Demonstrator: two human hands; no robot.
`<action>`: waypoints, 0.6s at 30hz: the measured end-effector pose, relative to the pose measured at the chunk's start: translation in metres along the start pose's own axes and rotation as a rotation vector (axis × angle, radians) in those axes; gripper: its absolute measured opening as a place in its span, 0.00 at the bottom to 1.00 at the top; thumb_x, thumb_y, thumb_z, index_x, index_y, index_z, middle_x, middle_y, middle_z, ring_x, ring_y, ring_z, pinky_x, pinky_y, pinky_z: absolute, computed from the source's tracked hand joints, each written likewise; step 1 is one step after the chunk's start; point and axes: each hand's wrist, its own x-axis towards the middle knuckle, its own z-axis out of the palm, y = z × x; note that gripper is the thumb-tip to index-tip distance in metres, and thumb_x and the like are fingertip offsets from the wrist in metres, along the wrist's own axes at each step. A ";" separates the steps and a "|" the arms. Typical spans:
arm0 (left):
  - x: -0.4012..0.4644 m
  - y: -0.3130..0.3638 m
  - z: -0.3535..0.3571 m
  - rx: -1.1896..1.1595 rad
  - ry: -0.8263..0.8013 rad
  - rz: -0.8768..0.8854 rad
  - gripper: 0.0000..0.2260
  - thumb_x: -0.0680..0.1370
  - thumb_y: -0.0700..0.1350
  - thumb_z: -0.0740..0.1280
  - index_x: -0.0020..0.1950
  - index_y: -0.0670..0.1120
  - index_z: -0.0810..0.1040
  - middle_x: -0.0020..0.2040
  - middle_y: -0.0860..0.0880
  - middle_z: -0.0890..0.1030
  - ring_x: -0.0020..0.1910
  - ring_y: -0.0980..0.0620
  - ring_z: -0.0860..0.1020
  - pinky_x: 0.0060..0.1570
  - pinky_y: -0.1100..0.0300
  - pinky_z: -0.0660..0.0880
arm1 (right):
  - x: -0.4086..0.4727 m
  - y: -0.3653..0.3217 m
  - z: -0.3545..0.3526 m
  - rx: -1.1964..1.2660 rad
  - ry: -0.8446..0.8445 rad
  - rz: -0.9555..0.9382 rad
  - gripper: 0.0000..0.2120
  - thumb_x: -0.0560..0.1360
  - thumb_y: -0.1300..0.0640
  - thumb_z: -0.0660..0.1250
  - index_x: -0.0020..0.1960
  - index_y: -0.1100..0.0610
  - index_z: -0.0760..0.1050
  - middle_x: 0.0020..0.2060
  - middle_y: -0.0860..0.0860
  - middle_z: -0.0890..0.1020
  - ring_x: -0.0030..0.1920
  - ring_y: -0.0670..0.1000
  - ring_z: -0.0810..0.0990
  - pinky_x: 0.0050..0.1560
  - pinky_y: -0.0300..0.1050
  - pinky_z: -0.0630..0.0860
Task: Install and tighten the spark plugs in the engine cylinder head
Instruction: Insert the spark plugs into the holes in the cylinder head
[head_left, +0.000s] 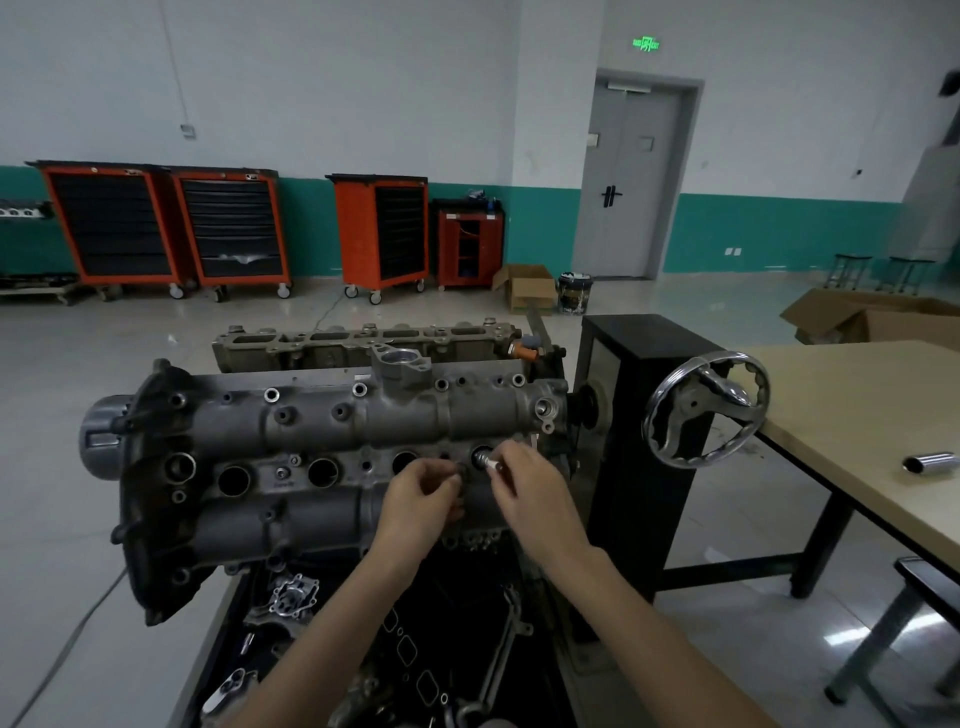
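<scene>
Right hand (524, 486) pinches first spark plug (485, 459) at rightmost well of cylinder head (311, 421); left hand (423, 499) curled, contents unclear; three wells (322, 472) look empty, tightening pending.

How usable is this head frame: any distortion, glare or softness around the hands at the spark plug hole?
Head view: wide-angle bending bows the orange tool cabinets and the floor line; dim, flat lighting; glare on the chrome handwheel; the grey cylinder head reads clearly, but the right hand, left hand and small metal spark plug are slightly soft.
</scene>
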 end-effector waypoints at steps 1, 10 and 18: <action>-0.001 -0.001 0.000 0.017 -0.017 0.004 0.06 0.78 0.36 0.63 0.45 0.46 0.75 0.42 0.46 0.78 0.35 0.55 0.77 0.32 0.66 0.76 | -0.001 0.000 0.006 -0.100 -0.008 -0.019 0.05 0.76 0.59 0.63 0.51 0.58 0.72 0.46 0.52 0.77 0.48 0.51 0.75 0.45 0.42 0.70; 0.007 0.001 0.013 0.150 -0.048 0.101 0.04 0.77 0.38 0.66 0.50 0.42 0.78 0.40 0.48 0.81 0.36 0.55 0.79 0.32 0.66 0.74 | -0.001 -0.002 0.012 0.082 -0.010 0.110 0.09 0.75 0.60 0.64 0.54 0.60 0.72 0.49 0.53 0.76 0.50 0.51 0.74 0.49 0.40 0.69; 0.014 0.006 0.019 0.548 0.061 0.408 0.06 0.75 0.42 0.69 0.51 0.44 0.81 0.41 0.54 0.79 0.39 0.63 0.75 0.38 0.77 0.69 | 0.005 -0.004 0.008 0.050 -0.003 0.127 0.12 0.76 0.62 0.61 0.57 0.60 0.76 0.51 0.56 0.76 0.52 0.54 0.75 0.53 0.47 0.72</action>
